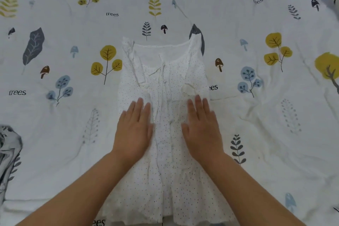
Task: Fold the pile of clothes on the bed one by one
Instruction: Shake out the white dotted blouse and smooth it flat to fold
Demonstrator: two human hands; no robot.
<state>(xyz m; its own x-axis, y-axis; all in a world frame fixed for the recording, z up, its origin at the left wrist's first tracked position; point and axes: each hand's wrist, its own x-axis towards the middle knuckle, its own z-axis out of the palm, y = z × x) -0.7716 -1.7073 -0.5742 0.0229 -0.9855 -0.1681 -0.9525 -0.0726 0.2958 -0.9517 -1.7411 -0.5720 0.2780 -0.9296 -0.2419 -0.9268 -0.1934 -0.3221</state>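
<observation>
Printed with trees and mushrooms, the bed sheet (55, 124) carries a grey garment (8, 152) at its left edge and, mid-bed, the white dotted dress (165, 82). I see my left hand (134, 128) and right hand (200, 128) pressed flat on it, fingers straight, either side of its centre seam. The dress runs lengthwise from near edge to neckline beyond the fingertips, equally near both hands.

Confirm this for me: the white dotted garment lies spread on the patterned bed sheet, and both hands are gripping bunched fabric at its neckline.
Not quite. The white dotted garment does lie spread on the patterned bed sheet, but the left hand and right hand rest flat with straight fingers on its middle, well below the neckline. The head view shows it.
</observation>
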